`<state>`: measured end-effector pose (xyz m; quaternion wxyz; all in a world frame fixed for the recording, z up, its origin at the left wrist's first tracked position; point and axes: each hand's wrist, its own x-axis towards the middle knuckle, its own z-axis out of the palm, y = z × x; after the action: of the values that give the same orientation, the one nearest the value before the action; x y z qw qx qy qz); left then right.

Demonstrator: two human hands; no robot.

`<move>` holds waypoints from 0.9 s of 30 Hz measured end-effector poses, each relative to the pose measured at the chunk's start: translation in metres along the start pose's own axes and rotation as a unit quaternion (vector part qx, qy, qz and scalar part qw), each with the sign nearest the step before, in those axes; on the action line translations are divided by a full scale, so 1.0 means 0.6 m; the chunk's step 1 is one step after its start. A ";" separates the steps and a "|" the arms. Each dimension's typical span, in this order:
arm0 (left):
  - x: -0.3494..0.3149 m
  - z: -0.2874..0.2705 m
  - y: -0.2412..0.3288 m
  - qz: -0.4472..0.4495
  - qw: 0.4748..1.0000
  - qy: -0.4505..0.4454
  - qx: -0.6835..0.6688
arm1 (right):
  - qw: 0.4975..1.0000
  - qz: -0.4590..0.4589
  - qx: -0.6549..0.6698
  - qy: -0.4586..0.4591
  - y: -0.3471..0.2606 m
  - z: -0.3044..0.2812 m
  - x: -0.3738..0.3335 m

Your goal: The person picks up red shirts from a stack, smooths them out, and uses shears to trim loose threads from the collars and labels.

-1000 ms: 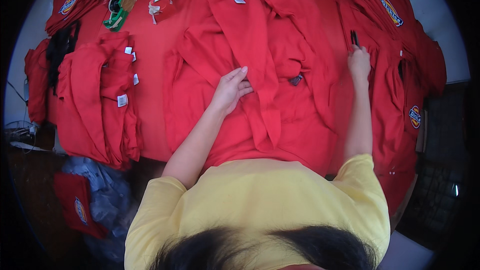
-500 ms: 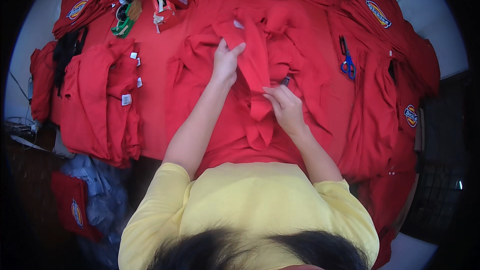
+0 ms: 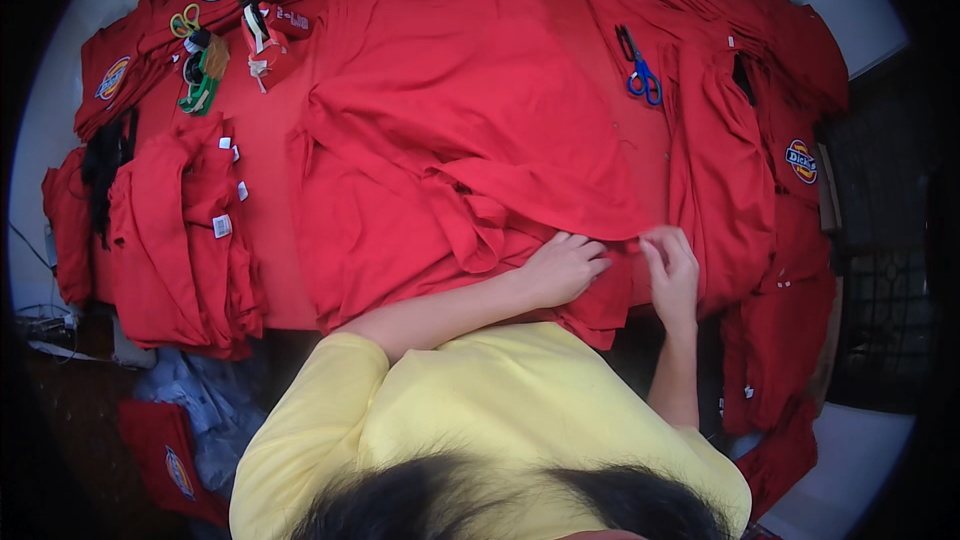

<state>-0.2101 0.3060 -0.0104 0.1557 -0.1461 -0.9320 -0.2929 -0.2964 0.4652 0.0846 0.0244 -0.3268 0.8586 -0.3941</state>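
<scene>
A large red garment [image 3: 460, 90] lies spread and partly bunched on the red work surface in front of me. Its loose edge runs across the near right part, with a twisted fold of cloth to the left of it. My left hand [image 3: 565, 268] reaches across my front, its fingers curled on the cloth along that edge. Just to its right, my right hand [image 3: 674, 265] pinches the corner of the edge between thumb and fingers. Cloth hides the tips of some left fingers. Whether anything small sits in the right pinch is too blurred to tell.
Blue-handled scissors [image 3: 643, 80] lie beyond my right hand. At the far left stand a green tape dispenser [image 3: 203, 75] with yellow-handled scissors [image 3: 186, 22] and a red tape dispenser [image 3: 266, 55]. Folded red garments with white tags [image 3: 175, 240] lie left; further red garments [image 3: 720, 180] lie right.
The bunched garment has been spread out flatter over the surface. Both hands have moved right and nearer to me, now at the garment's edge. The view has shifted slightly.
</scene>
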 end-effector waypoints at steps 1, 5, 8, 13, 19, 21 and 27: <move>-0.016 -0.012 -0.006 -0.011 0.999 0.012 0.032 | 0.995 -0.071 -0.048 0.045 -0.001 0.030 0.020; -0.085 -0.074 -0.052 -0.144 0.975 0.094 0.138 | 0.974 -0.199 -0.064 -0.086 -0.020 0.136 0.094; -0.112 -0.116 -0.061 -0.243 0.919 0.171 0.259 | 0.976 -0.173 -0.023 -0.134 0.008 0.191 0.132; -0.094 -0.153 -0.006 -0.248 0.942 0.222 0.050 | 0.939 -0.229 0.215 -0.141 -0.166 0.104 0.093; -0.047 -0.192 -0.115 -0.284 0.889 0.346 -0.094 | 0.785 -0.390 0.437 -0.200 -0.142 -0.097 0.034; -0.065 -0.223 -0.150 -0.336 0.846 0.386 -0.148 | 0.963 -0.165 0.119 0.177 -0.142 -0.081 0.012; -0.131 -0.202 -0.026 -0.260 0.742 0.387 -0.482 | 0.888 -0.192 0.251 -0.334 -0.202 0.172 -0.129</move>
<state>-0.1195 0.2080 0.0467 0.3296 0.1723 -0.5278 -0.7636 -0.1390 0.3845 0.0805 0.3151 -0.5805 0.5927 -0.4608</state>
